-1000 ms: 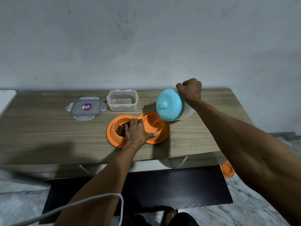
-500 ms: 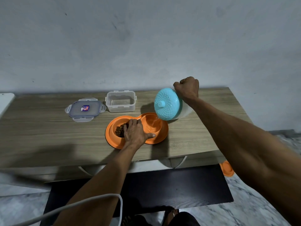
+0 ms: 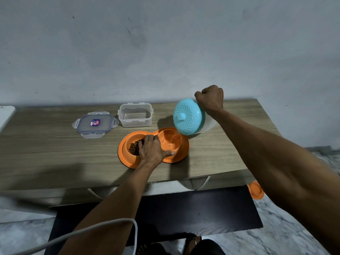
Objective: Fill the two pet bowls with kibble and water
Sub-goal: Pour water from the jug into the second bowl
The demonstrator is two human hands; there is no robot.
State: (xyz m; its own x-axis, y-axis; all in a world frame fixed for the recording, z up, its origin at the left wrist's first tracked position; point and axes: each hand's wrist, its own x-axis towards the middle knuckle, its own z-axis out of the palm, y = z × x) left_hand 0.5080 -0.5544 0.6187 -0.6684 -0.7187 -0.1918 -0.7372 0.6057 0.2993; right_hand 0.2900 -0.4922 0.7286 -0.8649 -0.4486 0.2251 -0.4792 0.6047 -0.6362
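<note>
Nearest, the left hand (image 3: 151,150) is laid flat on the orange double pet bowl (image 3: 127,159), across the ridge between its two wells. The fingers are fairly straight and the thumb is spread to the right. Nothing is gripped; the dish is only pressed steady on the table (image 3: 46,153).

A heap of kibble (image 3: 133,147) is seen in the left well, partly covered by the fingers, so that half is judged done. A shallow pool of water (image 3: 170,143) lies in the right well, and a thin stream is being poured into it from the turquoise-capped jug (image 3: 187,116), tilted steeply just beyond the well's far right rim. The water half is judged under way: the level is to be raised and the jug set down.

The jug is held from behind by the right hand (image 3: 209,98), closed in a fist with the arm raised; the handle itself is hidden. Farther back a clear container (image 3: 135,115) stands empty, its lid (image 3: 94,124) laid to its left.
</note>
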